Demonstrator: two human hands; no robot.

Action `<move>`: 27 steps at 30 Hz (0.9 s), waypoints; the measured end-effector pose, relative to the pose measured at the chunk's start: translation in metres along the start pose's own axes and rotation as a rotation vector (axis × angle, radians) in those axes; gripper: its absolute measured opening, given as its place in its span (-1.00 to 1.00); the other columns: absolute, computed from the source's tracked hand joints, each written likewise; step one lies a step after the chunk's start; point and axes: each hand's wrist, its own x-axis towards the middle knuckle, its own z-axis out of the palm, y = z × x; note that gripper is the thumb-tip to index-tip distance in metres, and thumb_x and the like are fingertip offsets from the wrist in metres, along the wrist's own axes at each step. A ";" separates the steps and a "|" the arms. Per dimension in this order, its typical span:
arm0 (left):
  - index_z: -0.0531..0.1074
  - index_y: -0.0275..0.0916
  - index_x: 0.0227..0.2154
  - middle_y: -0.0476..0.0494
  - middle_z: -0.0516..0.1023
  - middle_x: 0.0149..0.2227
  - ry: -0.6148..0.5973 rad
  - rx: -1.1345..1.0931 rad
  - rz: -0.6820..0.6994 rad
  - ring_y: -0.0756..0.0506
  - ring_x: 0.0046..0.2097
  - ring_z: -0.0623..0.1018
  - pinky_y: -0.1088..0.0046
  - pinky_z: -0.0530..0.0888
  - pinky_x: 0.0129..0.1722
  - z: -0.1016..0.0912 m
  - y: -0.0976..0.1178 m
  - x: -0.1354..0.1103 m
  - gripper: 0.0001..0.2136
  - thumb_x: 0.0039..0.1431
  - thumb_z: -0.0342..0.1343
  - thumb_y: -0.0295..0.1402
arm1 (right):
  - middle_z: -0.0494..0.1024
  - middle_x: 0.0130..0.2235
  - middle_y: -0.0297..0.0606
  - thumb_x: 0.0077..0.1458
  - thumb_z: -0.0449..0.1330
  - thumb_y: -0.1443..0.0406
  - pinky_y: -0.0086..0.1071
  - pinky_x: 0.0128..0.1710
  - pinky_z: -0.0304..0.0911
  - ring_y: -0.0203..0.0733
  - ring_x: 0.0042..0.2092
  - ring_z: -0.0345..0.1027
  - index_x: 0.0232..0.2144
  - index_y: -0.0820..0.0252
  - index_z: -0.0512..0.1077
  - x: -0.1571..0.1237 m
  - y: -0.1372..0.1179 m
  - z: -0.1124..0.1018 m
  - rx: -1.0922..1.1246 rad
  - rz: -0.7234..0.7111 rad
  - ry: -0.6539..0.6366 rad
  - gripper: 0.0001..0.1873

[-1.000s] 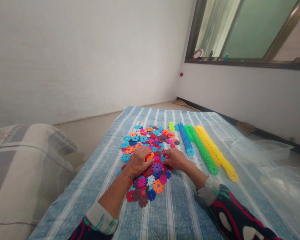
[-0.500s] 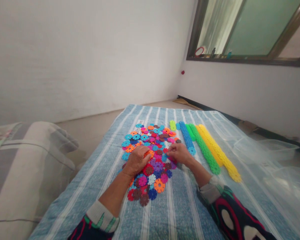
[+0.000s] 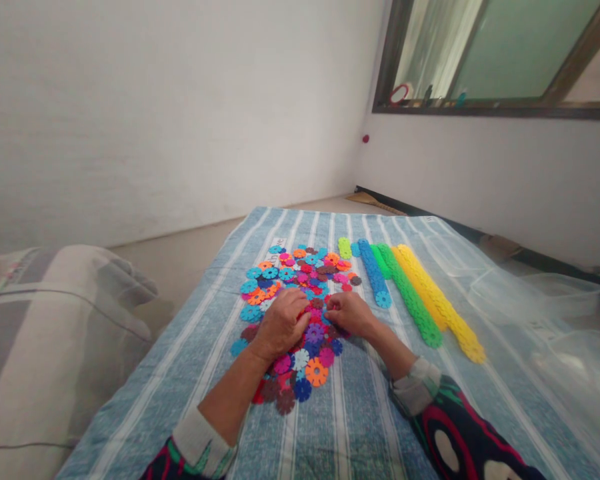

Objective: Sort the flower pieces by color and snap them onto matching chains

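Observation:
A pile of notched plastic snowflake discs in many colours lies on the striped cloth, between and around both hands. My left hand rests over the pile's middle, its fingers bent and its thumb low among the pieces. What lies under those fingers is hidden. Just right of it, my right hand is closed in a pinch at the pile's right side. A bit of a blue disc shows at its fingertips. The two hands are a short gap apart.
Right of the pile lie joined rows of discs: a short lime row, a blue row, a green row and a yellow row. Clear plastic boxes stand at the right. A covered seat is at the left.
My right hand has moved slightly left, closer to my left hand. My left hand has shifted a little, and the orange disc by its fingers no longer shows.

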 end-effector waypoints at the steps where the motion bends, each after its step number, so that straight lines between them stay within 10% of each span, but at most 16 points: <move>1: 0.47 -0.25 -0.31 -0.22 0.53 -0.19 -0.019 -0.011 0.013 -0.18 -0.05 0.45 0.11 0.39 0.03 0.000 0.003 0.000 -0.88 0.10 0.06 -0.42 | 0.51 -0.47 -0.35 -0.09 0.22 0.33 -0.49 -0.45 0.02 -0.29 -0.39 0.32 -0.45 0.18 0.52 0.000 -0.001 -0.001 -0.055 -0.011 0.002 -0.91; 12: 0.48 -0.25 -0.26 -0.23 0.51 -0.09 -0.150 -0.031 0.048 -0.22 0.07 0.39 0.07 0.31 0.14 0.002 0.012 0.001 -0.84 0.08 0.12 -0.38 | 0.59 -0.29 -0.24 0.00 0.20 0.20 -0.43 -0.43 0.02 -0.16 -0.26 0.41 -0.31 0.11 0.53 -0.008 -0.016 -0.007 -0.363 -0.030 -0.061 -0.80; 27: 0.49 -0.27 -0.27 -0.22 0.53 -0.13 -0.098 -0.044 0.072 -0.23 0.03 0.43 0.05 0.37 0.08 0.007 0.008 -0.002 -0.84 0.06 0.14 -0.41 | 0.31 -0.72 -0.52 -0.09 0.21 0.37 -0.55 -0.64 0.01 -0.40 -0.65 0.18 -0.61 0.19 0.29 0.001 0.002 -0.007 0.370 0.061 -0.116 -0.84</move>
